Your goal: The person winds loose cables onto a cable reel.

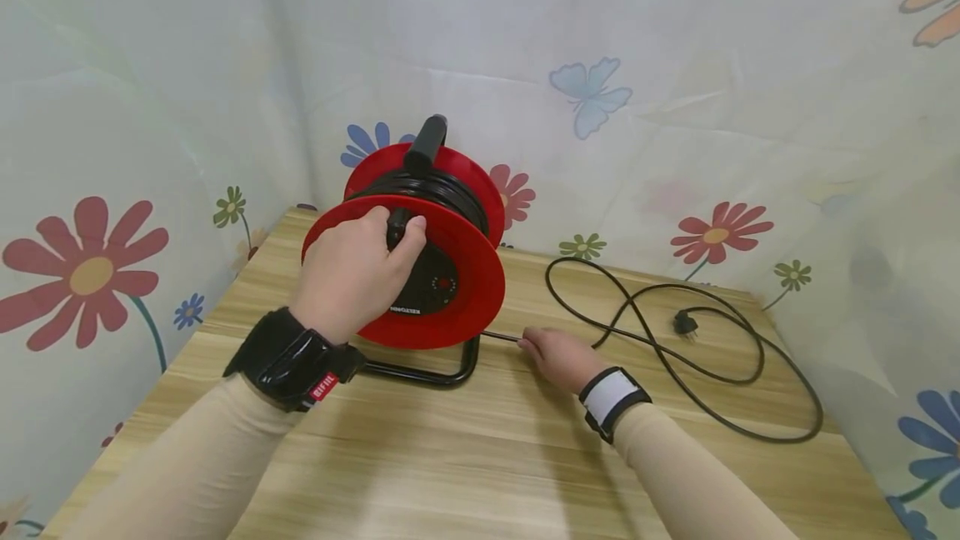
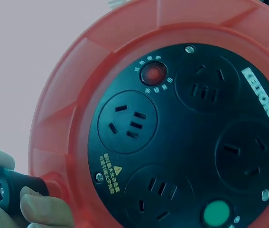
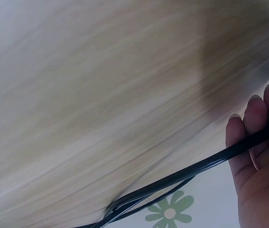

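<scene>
A red cable reel (image 1: 480,273) stands on a black tube frame at the left of the table, with black cable (image 1: 427,186) wound between its discs. My left hand (image 1: 352,269) grips the small black crank knob (image 2: 20,190) at the disc's edge. In the left wrist view the reel's black socket panel (image 2: 181,133) shows several outlets, a red button and a green one. Low beside the reel, my right hand (image 1: 558,355) holds the cable (image 3: 210,159) running out from it. That cable crosses the curled fingers (image 3: 255,116) in the right wrist view.
Loose cable loops (image 1: 738,382) lie on the right of the wooden table (image 1: 420,457), ending in a black plug (image 1: 684,322). A flower-printed sheet (image 1: 465,40) hangs behind and at both sides. The reel's carrying handle (image 1: 426,144) rises at its top.
</scene>
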Demonstrator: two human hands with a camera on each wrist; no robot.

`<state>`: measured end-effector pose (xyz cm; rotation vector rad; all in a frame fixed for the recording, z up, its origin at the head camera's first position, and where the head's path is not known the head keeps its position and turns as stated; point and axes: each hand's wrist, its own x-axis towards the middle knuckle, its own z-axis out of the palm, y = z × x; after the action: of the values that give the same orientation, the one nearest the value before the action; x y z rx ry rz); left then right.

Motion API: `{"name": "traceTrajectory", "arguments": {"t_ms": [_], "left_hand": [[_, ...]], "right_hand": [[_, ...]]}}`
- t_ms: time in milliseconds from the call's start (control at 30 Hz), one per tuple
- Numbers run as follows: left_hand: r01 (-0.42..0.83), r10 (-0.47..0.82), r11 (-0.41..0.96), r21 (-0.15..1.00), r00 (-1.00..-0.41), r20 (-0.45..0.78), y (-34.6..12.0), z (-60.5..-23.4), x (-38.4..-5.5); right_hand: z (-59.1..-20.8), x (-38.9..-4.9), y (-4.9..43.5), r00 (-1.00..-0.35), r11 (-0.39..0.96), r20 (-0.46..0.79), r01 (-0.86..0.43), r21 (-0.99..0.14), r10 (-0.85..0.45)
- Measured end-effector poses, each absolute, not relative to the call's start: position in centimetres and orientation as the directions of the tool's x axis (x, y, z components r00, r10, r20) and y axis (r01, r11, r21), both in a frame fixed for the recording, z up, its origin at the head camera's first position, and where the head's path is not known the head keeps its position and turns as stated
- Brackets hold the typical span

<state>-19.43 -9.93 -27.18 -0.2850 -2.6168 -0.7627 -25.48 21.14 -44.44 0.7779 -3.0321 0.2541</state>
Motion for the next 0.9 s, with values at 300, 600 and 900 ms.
{"name": "traceTrajectory", "arguments": {"t_ms": [300,600,900], "left_hand": [[0.329,0.119,0.842,0.428,-0.886,0.447,-8.1,-27.1,-19.2],[0.345,0.126,0.846,0.408,-0.871,0.475,-7.1,-27.7,-19.1],[0.344,0.123,0.841,0.418,-0.873,0.472,-6.9,-27.9,-19.3]], "right_hand": [[-44.3,-25.8,19.7,-0.873,0.86,0.035,-0.485,-0.161,-0.486],[-44.5,-25.9,18.4,-0.879,0.862,0.023,-0.473,-0.186,-0.477],[-45.2,-25.6,21.8,-0.904,0.877,0.042,-0.424,-0.225,-0.426]]}}
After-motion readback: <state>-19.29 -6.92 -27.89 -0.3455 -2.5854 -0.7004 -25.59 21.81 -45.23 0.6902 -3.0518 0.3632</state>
